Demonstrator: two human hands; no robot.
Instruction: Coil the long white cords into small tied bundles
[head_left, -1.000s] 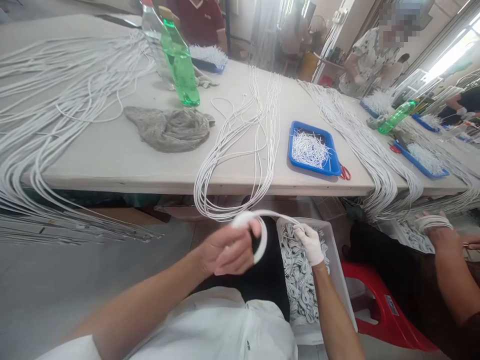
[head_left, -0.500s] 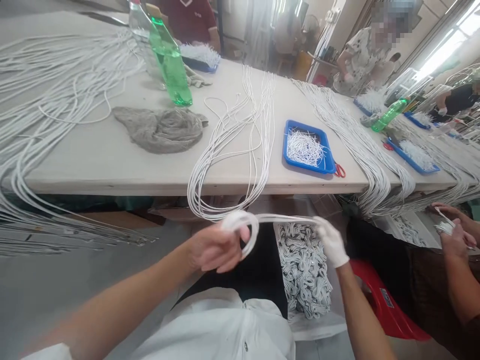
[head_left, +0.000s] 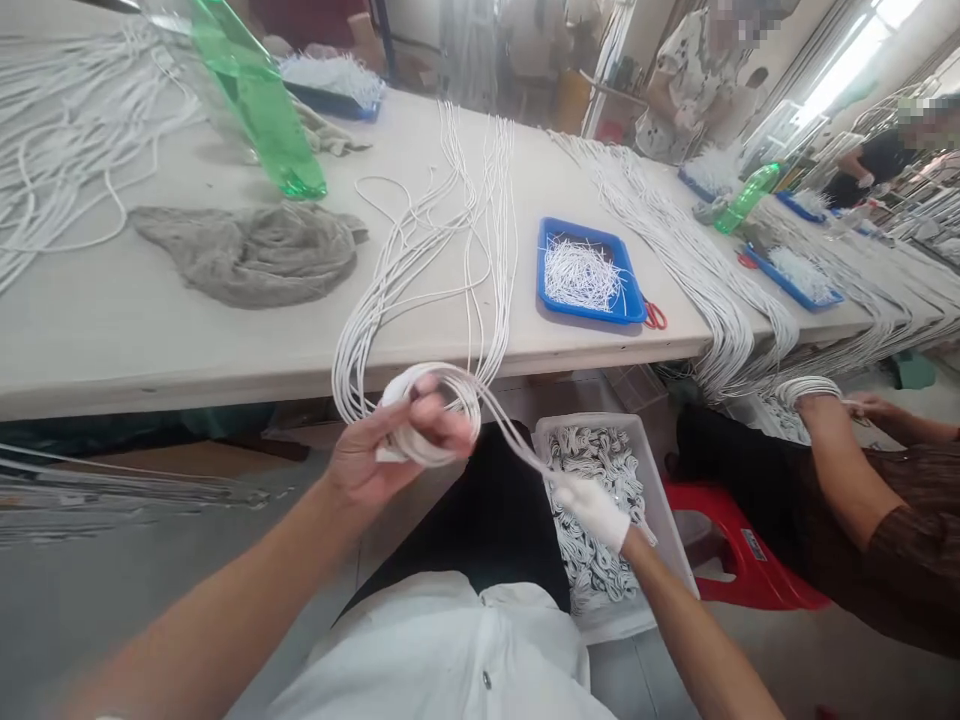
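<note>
Here, the bare left hand (head_left: 375, 450) has its fingers (head_left: 439, 432) curled around a coil of white cord (head_left: 409, 455). The gloved right hand (head_left: 592, 510) pinches a trailing strand (head_left: 517, 445) above a plastic crate of bundled cord (head_left: 660, 520); past the fingers, a long white table (head_left: 225, 360) holds a blue tray (head_left: 540, 280).

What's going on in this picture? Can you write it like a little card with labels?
Left hand: bare left hand holding a coil of white cord
Right hand: white-gloved right hand gripping the cord that runs from the coil
Below: white plastic bin of bundled white cord
Table: blue tray, red-handled scissors, green bottle, grey cloth
Nearby: seated person's forearm with a cord coil
</note>
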